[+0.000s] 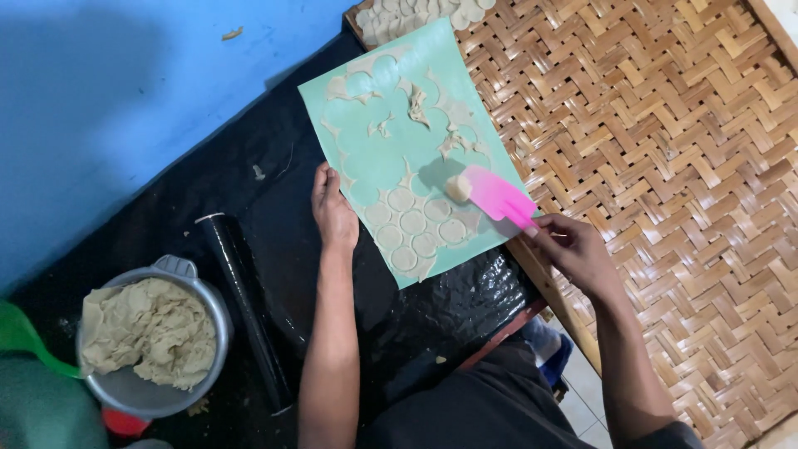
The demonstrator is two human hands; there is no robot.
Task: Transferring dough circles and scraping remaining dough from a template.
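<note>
Fingers (pixel 542 234) of right hand (pixel 573 254) pinching pink spatula (pixel 497 197), dough scrap (pixel 458 188) on its tip.
Left hand (pixel 332 212) flat, fingers together, pressing green mat (pixel 399 133) edge on desk (pixel 274 166); cut dough rounds (pixel 413 223) between hands.

Left hand (pixel 333 212): palm down, fingers together and extended forward, laid flat. Left forearm bare, running straight back toward the body. Right hand (pixel 568 247): fingers curled in a pinch grip, closed on a handle, thumb uppermost. Right forearm bare, angled outward to the right.
</note>
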